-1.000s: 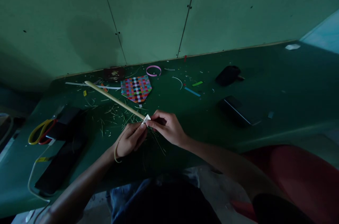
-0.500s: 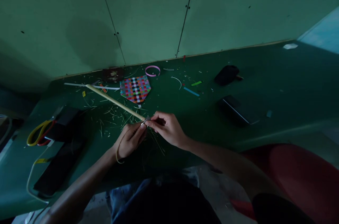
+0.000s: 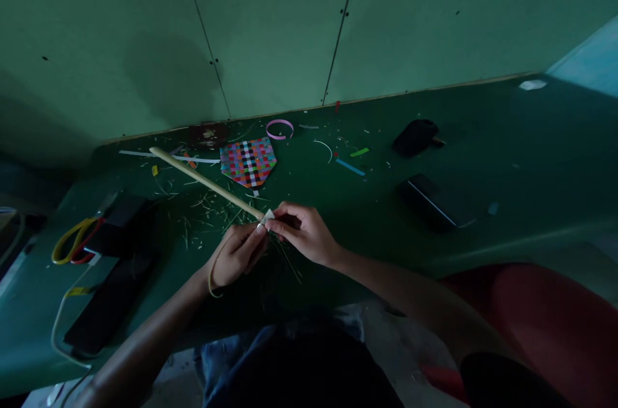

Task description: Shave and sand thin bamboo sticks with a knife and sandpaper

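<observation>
My left hand [image 3: 237, 255] is closed around the near end of a long, thin pale wooden stick [image 3: 205, 181], which slants away to the upper left. Between the thumb and fingers of my right hand [image 3: 309, 233] is a small flat, pale, pointed piece [image 3: 268, 217], right against the end of the stick; its exact kind is too small to tell. The two hands nearly touch. A thin cord loops round my left wrist. Beyond the stick lies a woven multicoloured checked piece [image 3: 248, 163], pointed at its near side.
Thin shavings [image 3: 205, 208] litter the green table. Scissors [image 3: 74, 241] with yellow and red handles, dark boxy objects and a cable [image 3: 54, 331] lie left. A pink ring-shaped strip [image 3: 279, 129], a blue strip [image 3: 350, 167], a black pouch [image 3: 415, 137] and a dark phone-like object [image 3: 437, 202] lie beyond and right.
The far end of the stick has shifted slightly left and up. The small piece in my right hand now looks brighter. Both hands stay in nearly the same place.
</observation>
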`<state>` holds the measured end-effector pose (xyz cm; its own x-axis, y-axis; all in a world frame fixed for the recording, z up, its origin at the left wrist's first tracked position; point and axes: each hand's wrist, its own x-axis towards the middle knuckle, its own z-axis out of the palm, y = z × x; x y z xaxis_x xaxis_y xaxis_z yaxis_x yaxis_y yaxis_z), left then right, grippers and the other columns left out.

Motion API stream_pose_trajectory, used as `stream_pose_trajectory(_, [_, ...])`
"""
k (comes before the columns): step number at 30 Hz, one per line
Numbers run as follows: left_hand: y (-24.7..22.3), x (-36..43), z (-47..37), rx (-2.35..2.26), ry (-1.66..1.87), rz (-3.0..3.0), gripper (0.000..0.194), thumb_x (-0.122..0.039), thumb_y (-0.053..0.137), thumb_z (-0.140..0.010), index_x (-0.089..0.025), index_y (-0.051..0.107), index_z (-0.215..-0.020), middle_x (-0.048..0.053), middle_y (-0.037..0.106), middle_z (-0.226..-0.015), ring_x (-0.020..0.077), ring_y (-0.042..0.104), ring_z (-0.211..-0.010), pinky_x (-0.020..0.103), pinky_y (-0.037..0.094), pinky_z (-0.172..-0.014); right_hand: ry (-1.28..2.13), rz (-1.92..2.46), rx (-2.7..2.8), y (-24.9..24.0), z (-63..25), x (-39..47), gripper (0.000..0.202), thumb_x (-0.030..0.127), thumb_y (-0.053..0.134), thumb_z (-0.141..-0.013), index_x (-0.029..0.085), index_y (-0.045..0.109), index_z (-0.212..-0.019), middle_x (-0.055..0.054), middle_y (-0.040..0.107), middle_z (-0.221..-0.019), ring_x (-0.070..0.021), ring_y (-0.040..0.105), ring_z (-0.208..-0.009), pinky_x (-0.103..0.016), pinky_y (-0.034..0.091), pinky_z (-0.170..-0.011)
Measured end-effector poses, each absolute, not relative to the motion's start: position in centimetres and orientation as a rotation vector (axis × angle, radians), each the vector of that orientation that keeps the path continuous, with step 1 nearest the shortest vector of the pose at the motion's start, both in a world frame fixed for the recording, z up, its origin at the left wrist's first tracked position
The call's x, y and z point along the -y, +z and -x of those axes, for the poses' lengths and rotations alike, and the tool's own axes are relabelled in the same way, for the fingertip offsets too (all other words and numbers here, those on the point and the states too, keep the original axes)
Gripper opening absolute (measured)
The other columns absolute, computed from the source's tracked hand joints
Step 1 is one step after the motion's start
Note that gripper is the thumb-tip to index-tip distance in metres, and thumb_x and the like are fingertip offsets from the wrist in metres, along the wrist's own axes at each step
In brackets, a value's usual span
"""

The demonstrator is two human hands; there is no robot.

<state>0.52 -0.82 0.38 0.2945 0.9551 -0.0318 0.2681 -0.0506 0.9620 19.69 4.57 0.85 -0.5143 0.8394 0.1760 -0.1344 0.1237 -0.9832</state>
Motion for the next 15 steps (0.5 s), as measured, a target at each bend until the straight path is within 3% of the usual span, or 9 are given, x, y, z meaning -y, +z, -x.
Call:
stream_pose_trajectory(7, [0.28, 0.8, -0.58, -1.217, 0.855, -1.616, 0.052, -0.049, 0.041, -0.109, -0.017, 0.056, -0.071, -0.005, 0.05, -0.047, 0.0076, 0.042, -0.041, 0.022, 0.033, -0.046, 1.609, 0.775, 1.543, 0.71, -19.79, -4.64, 0.033, 0.048, 0.08, -0.087, 0.017, 0.069, -0.085, 0.004, 0.056, -0.061, -0.0098, 0.047, -0.053, -0.025, 0.036, -0.049])
stream_pose_trajectory(15, [0.4, 0.67, -0.41, -1.2, 0.842, -1.59, 0.054, -0.049, 0.04, -0.11, -0.017, 0.056, -0.069, -0.005, 0.048, -0.046, 0.0069, 0.04, -0.038, 0.022, 0.032, -0.044, 1.632, 0.787, 1.538, 0.41, -19.84, -5.02, 0.032, 0.045, 0.083, -0.084, 0.017, 0.07, -0.082, 0.003, 0.058, -0.063, -0.0097, 0.049, -0.054, -0.025, 0.037, -0.05])
